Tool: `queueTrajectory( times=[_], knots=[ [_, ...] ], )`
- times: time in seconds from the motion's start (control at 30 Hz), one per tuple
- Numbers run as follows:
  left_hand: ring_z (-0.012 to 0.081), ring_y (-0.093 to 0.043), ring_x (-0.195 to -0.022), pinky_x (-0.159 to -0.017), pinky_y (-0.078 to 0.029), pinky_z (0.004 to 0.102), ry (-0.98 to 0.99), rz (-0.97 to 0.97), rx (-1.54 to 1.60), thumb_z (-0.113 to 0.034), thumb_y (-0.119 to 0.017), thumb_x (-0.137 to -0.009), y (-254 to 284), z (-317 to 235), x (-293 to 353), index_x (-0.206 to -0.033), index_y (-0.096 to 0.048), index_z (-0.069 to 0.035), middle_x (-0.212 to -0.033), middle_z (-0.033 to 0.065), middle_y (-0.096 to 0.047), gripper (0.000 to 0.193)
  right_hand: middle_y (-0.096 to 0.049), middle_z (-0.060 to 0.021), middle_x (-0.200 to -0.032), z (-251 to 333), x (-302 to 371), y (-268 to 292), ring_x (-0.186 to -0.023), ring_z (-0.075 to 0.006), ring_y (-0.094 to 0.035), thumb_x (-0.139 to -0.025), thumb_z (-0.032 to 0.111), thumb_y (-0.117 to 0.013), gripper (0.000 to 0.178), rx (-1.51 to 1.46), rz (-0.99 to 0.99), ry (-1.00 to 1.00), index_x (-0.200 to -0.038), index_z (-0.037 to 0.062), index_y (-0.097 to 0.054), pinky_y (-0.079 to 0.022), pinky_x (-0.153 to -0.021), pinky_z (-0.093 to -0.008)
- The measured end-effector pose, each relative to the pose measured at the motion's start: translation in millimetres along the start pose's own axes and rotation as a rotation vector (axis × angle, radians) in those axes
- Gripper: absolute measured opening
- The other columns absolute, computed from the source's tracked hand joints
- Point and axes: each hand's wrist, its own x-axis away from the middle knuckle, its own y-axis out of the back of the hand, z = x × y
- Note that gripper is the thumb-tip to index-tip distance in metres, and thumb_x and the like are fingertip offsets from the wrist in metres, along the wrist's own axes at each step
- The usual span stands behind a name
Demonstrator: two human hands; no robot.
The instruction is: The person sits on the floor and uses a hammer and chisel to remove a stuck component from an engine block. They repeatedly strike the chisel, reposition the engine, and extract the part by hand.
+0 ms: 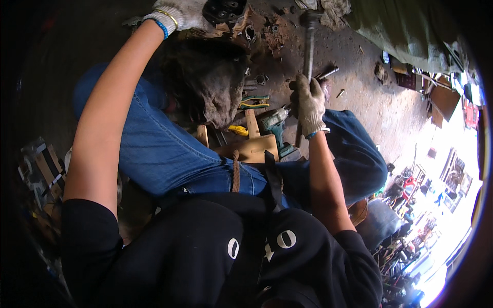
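Observation:
At the top edge, my left hand (190,13) wears a pale knit glove and grips the side of a black metal part (224,10) with holes in it; some of its fingers are hidden. My right hand (309,101), gloved too, is closed around the shaft of a long metal hammer (309,49). The hammer's dark head points away from me, to the right of the black part. A dark, dirty cloth (213,84) lies between my legs, below the black part. Beyond my right hand, a short shiny metal rod (328,73) rests on the floor.
Near my lap are a green cordless drill (275,123), pliers with green and yellow handles (254,101), a yellow tool (238,130) and wooden pieces (252,123). Small metal parts (250,33) dot the stained floor. A greenish tarp (400,31) hangs at upper right; clutter (411,205) fills the right side.

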Motion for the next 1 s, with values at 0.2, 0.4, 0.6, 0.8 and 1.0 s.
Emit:
queueTrajectory(
  times=[0.2, 0.4, 0.6, 0.8, 1.0],
  knots=[
    [0.0347, -0.055, -0.127, -0.102, -0.052, 0.0437, 0.098, -0.02, 0.043, -0.065, -0.084, -0.062, -18, -2, 11, -0.14, -0.053, -0.01, -0.138, 0.0188, -0.056, 0.1, -0.07, -0.0108, -0.079, -35, -19, 2, -0.066, -0.0189, -0.069, -0.097, 0.044, -0.063, 0.048, 0.329, 0.099, -0.218, -0.106, -0.0027, -0.067, -0.057, -0.059, -0.0372],
    [0.0407, -0.044, -0.141, -0.113, -0.046, 0.0479, 0.174, -0.061, 0.014, -0.064, -0.083, -0.065, -54, -12, 26, -0.154, -0.039, -0.022, -0.158, 0.0186, -0.038, 0.107, -0.07, -0.0307, -0.099, -99, -45, 6, -0.099, -0.0429, -0.07, -0.095, 0.038, -0.06, 0.043, 0.813, 0.068, -0.166, -0.108, -0.003, -0.066, -0.055, -0.086, -0.0482],
    [0.0432, -0.038, -0.146, -0.118, -0.041, 0.0485, 0.157, -0.029, 0.007, -0.078, -0.082, -0.053, -53, -11, 25, -0.156, -0.036, -0.015, -0.159, 0.025, -0.034, 0.129, -0.073, -0.0289, -0.1, -127, -53, 3, -0.085, -0.0362, -0.076, -0.098, 0.019, -0.056, 0.031, 0.962, 0.275, -0.108, -0.112, -0.0086, -0.062, -0.062, -0.069, -0.0444],
    [0.0395, -0.042, -0.144, -0.118, -0.04, 0.0458, 0.134, 0.028, 0.085, -0.046, -0.091, -0.063, -28, -17, 27, -0.155, -0.038, -0.011, -0.159, 0.0244, -0.035, 0.112, -0.075, -0.0223, -0.09, -135, -53, -1, -0.076, -0.0308, -0.076, -0.092, 0.018, -0.061, 0.034, 0.949, 0.355, -0.212, -0.112, -0.0078, -0.071, -0.06, -0.06, -0.0419],
    [0.0361, -0.047, -0.142, -0.117, -0.041, 0.0434, 0.192, 0.137, 0.645, -0.036, -0.091, -0.067, -19, 19, 31, -0.155, -0.041, -0.011, -0.156, 0.0217, -0.043, 0.105, -0.073, -0.0146, -0.078, -171, -66, 1, -0.068, -0.0234, -0.073, -0.095, 0.03, -0.062, 0.037, 0.923, 0.351, -0.183, -0.104, -0.0043, -0.074, -0.059, -0.061, -0.0383]
  ],
)
